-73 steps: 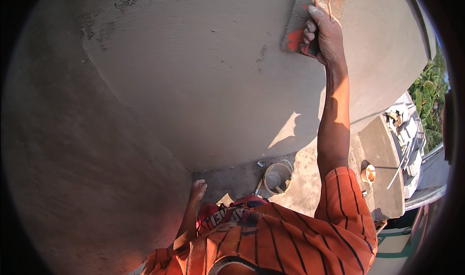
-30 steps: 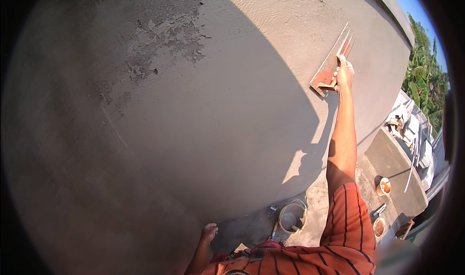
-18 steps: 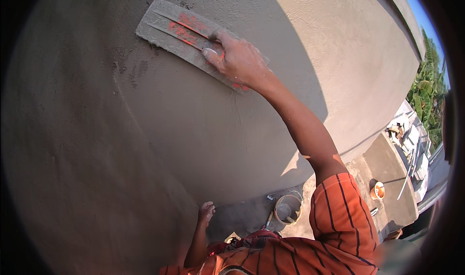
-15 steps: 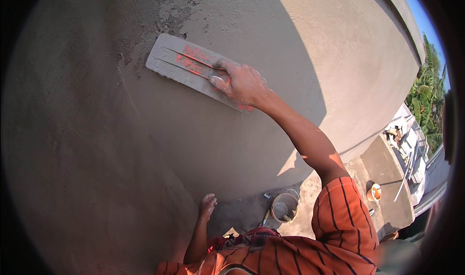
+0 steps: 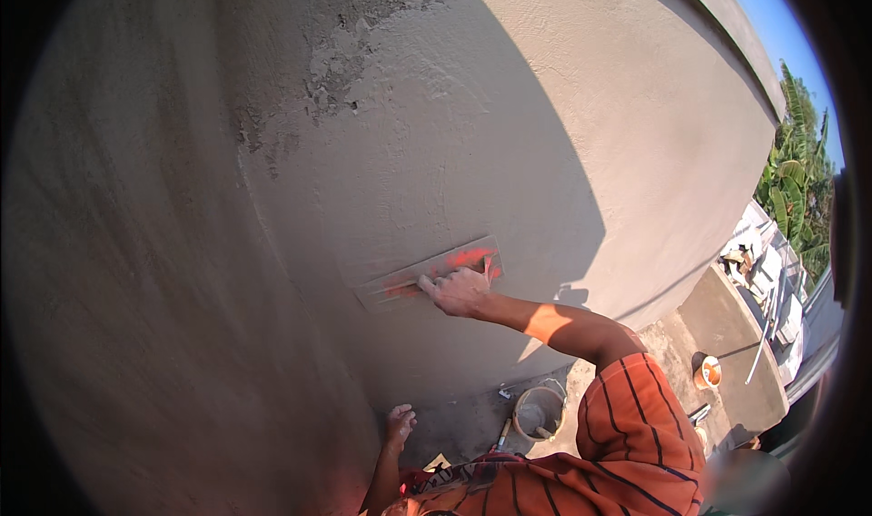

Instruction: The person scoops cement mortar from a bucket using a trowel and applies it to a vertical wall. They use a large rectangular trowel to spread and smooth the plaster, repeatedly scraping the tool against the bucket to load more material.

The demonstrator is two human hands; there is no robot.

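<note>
The trowel (image 5: pixel 431 269) is low on the grey wall (image 5: pixel 391 189), in the shaded part, with its long blade against the plaster and somewhat tilted, the right end higher. The fingers of the right hand (image 5: pixel 460 292) are bent around its handle and close on it; the thumb side points to the left along the blade, and some fingers are hidden behind the hand, so I cannot tell how these lie. On the blade, red paint shows through grey dirt. From this hand the forearm (image 5: pixel 554 323) goes to the right, partly in sun, to an orange sleeve (image 5: pixel 640 407) with dark stripes. The left hand (image 5: pixel 400 423) is lower, near the wall's bottom corner, with fingers half curled; it is too small to tell if they press together. To the right of it, on the floor (image 5: pixel 668 339), stands a round bucket (image 5: pixel 516 418) with grey material inside, and just beside it is a thin handle (image 5: pixel 503 433). Farther right there is a small orange pot (image 5: pixel 701 376), then a low wall (image 5: pixel 727 325), a pile of white scraps (image 5: pixel 770 271) and green plants (image 5: pixel 790 184).
</note>
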